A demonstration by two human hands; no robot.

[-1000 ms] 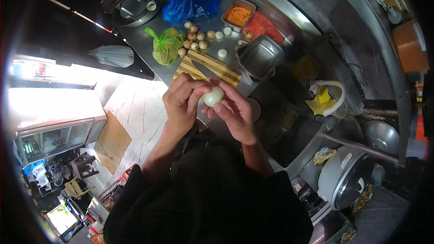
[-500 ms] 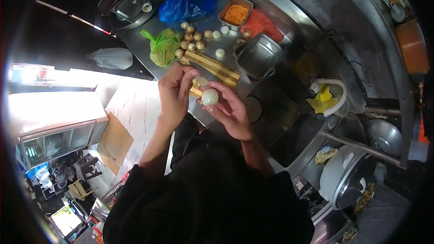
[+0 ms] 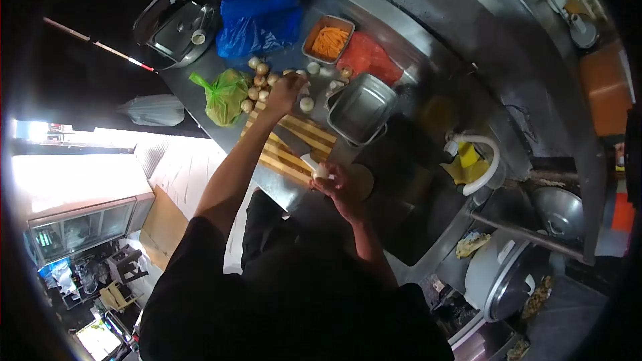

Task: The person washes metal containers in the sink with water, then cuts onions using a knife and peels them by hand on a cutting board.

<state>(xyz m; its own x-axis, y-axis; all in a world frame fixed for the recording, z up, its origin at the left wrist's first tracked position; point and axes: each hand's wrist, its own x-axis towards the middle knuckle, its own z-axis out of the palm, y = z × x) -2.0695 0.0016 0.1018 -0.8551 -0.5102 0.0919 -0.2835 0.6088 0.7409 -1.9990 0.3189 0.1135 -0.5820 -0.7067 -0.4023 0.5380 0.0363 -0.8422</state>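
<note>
My left hand (image 3: 286, 93) is stretched out over the far edge of the striped cutting board (image 3: 271, 160), beside the brown onions (image 3: 259, 81); its fingers are bent together and what they hold, if anything, is hidden. Near the board's right corner, my right hand (image 3: 341, 190) has its fingers round a peeled white onion (image 3: 321, 172). A knife (image 3: 291, 140) lies on the board, its white handle close to that onion. Another peeled onion (image 3: 306, 104) rests on the steel counter just beyond the board.
Beyond the onions are a green bag (image 3: 226, 99), a blue bag (image 3: 257, 20), a tray of orange strips (image 3: 328, 40) and a red bag (image 3: 371, 58). An empty steel pan (image 3: 362, 108) stands right of the board. A white hose (image 3: 491, 167) curves at the right.
My left hand has moved away from the onion and out over the far side of the board. My right hand has come down and right with the peeled onion. The view has shifted.
</note>
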